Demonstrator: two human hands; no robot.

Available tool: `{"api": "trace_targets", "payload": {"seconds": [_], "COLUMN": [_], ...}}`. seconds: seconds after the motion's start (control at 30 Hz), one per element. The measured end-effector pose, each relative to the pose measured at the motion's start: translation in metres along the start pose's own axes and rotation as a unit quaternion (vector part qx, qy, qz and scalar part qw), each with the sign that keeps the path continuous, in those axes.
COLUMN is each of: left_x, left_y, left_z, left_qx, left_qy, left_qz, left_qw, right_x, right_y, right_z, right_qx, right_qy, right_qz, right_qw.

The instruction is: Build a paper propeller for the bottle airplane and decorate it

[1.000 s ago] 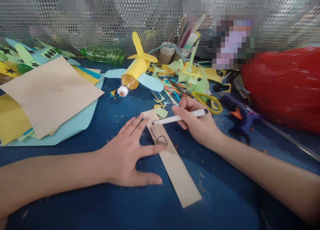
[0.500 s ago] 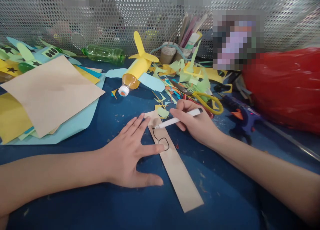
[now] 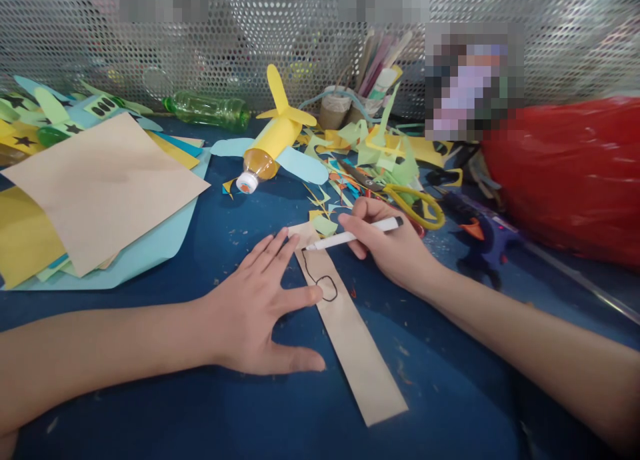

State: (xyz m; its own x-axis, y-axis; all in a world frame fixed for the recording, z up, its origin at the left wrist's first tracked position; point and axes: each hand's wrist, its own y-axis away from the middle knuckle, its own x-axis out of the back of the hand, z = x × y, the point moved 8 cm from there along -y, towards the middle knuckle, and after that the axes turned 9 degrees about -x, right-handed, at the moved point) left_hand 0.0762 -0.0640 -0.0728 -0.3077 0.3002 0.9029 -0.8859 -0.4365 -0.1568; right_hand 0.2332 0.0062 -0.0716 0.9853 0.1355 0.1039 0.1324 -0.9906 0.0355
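Marker tip has edged toward the far end of the paper strip (image 3: 355, 350); my right grip (image 3: 397, 253) pinches the white marker (image 3: 345, 237), my spread left grip (image 3: 253, 313) touching the strip on the blue bench (image 3: 210, 413).

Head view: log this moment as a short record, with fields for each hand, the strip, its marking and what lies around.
Left hand: spread, fingertips on the left edge of the paper strip
Right hand: grips a white marker, tip at the drawn line's upper end
Strip: beige, slanting across the blue table
Marking: dark curved line with a loop
Beyond: bottle plane, paper scraps, scissors
Left side: paper sheets, beige one on top
Right side: purple glue gun, red bag
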Motion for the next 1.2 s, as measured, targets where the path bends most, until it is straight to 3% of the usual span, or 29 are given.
{"api": "trace_targets", "payload": {"seconds": [1.2], "left_x": [0.0011], "left_y": [-0.0019], "left_z": [-0.0004], "left_qx": [0.015], "left_qy": [0.007], "left_qz": [-0.015], "left_qw": [1.000], "right_x": [0.0013], "right_y": [-0.0009], "right_z": [-0.0029], "right_qx": [0.026], "right_qy": [0.021], "right_qz": [0.021], "right_qw": [0.999]}}
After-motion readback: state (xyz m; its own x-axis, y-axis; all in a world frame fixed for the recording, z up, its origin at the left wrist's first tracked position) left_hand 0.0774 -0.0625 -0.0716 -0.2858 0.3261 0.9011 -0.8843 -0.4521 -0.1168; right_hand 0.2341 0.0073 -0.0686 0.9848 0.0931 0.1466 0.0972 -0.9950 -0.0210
